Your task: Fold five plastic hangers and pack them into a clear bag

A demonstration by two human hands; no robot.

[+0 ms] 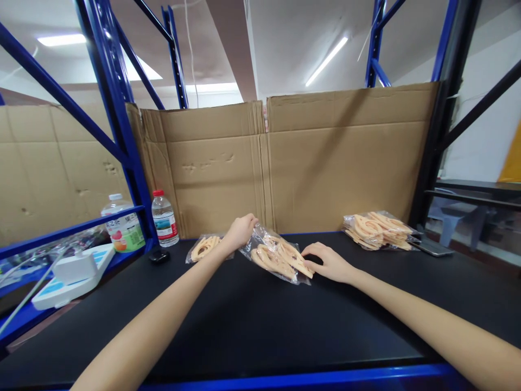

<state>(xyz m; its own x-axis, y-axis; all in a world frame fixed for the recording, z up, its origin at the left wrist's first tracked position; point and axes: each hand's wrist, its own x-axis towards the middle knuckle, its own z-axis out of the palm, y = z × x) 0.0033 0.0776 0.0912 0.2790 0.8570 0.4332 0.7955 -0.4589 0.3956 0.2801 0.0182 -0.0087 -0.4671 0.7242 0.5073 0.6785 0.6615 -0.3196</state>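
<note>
A clear plastic bag [280, 258] holding several flat, pale beige curved pieces is tilted over the black tabletop in front of me. My left hand [243, 231] is closed on its upper left corner, fingertips pinched together. At the bag's right edge, my right hand [329, 263] has thumb and fingers curled around the end of the pieces. Another bag of pale pieces [203, 248] lies on the table, partly hidden behind my left wrist. Farther right rests a stack of similar bagged pieces [376, 230].
A flat dark phone-like object [433, 247] lies beside the right stack. Cardboard sheets [345, 163] line the back. At left stand a red-capped water bottle [164, 220], a small black object [159, 256], a blue rack post [130, 163] and a white power strip [73, 279].
</note>
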